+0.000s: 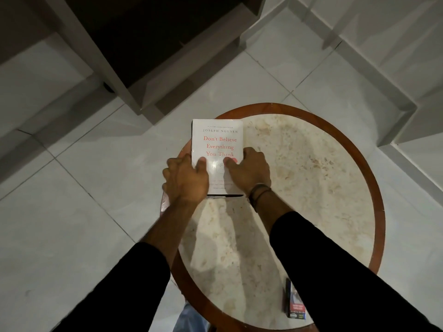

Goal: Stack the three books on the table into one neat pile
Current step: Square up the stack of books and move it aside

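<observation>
A white paperback with red title lettering (217, 140) lies face up at the left edge of the round table (311, 164). It tops a pile: dark edges of other books show just under its near edge, their number hidden. My left hand (185, 179) grips the pile's left side, thumb on the cover. My right hand (249, 170) grips the right side, thumb on the cover, with cord bracelets at the wrist. Both forearms wear black sleeves.
The table has a pale marble top and a brown wooden rim (377, 188). A small dark packet (295, 301) lies at the near right edge by my right sleeve. White floor tiles surround the table; a dark furniture base (148, 44) stands beyond, upper left.
</observation>
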The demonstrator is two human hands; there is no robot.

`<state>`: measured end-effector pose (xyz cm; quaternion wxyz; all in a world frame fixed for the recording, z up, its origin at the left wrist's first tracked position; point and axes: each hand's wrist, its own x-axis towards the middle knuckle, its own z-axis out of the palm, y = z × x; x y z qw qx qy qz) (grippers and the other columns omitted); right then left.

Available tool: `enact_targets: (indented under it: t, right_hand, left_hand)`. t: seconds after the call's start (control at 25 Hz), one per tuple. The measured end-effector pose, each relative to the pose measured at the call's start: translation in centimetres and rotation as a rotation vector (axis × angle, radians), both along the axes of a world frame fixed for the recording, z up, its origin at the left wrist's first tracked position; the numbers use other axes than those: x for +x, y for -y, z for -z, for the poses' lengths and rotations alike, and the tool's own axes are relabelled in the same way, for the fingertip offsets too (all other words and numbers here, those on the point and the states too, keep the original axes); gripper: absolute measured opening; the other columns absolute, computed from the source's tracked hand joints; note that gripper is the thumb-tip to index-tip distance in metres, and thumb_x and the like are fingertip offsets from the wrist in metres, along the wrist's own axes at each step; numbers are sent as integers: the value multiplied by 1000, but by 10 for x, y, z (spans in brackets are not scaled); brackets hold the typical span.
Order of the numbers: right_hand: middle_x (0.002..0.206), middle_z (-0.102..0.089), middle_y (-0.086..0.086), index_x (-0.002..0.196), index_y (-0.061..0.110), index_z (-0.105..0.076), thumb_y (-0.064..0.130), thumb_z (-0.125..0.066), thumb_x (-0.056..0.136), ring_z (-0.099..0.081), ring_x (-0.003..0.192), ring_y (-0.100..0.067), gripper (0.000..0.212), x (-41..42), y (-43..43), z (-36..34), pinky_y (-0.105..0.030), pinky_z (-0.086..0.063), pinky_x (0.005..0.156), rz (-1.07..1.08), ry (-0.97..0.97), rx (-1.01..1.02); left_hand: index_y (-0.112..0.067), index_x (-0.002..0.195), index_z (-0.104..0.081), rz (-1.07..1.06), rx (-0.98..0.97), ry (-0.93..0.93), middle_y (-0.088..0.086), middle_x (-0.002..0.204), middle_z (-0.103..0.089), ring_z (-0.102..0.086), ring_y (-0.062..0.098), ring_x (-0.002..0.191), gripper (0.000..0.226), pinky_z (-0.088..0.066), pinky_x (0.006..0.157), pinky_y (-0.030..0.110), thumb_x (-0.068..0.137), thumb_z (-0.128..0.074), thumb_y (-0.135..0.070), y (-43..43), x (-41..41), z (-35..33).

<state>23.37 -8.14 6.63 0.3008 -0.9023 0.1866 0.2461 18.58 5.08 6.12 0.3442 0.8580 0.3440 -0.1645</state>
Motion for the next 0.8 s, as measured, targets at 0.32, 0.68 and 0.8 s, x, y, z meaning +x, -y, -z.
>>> enact_targets:
  t: [0.32, 0.68, 0.8]
  right_hand:
    - [143, -55, -6, 140, 16, -50, 30, -72, 98, -51, 136, -30, 49, -10, 8, -1, -46, -49, 115, 40, 100, 135]
    - [133, -62, 11, 146, -2, -48, 4, -61, 102, -58, 129, 12, 46, -55, 37, -12, -7, -50, 102, -123, 496, 601]
    - [127, -56, 24, 146, -6, -48, 3, -55, 107, -52, 118, 30, 40, -61, 30, 2, 3, -42, 98, -153, 409, 552]
  left_hand:
    - [-22, 137, -55, -141, -325, 119, 8, 146, -60, -57, 33, 137, 45, -56, 113, 55, 97, -76, -23, -9, -7, 2]
    - [-36, 149, -43, -13, -582, 617, -13, 142, -65, -64, 11, 134, 52, -62, 98, 24, 102, -61, -23, -13, -50, -10]
    - [-12, 155, -43, -13, -502, 546, 0, 142, -63, -64, 14, 130, 47, -57, 106, 19, 109, -53, -14, -5, -52, -1]
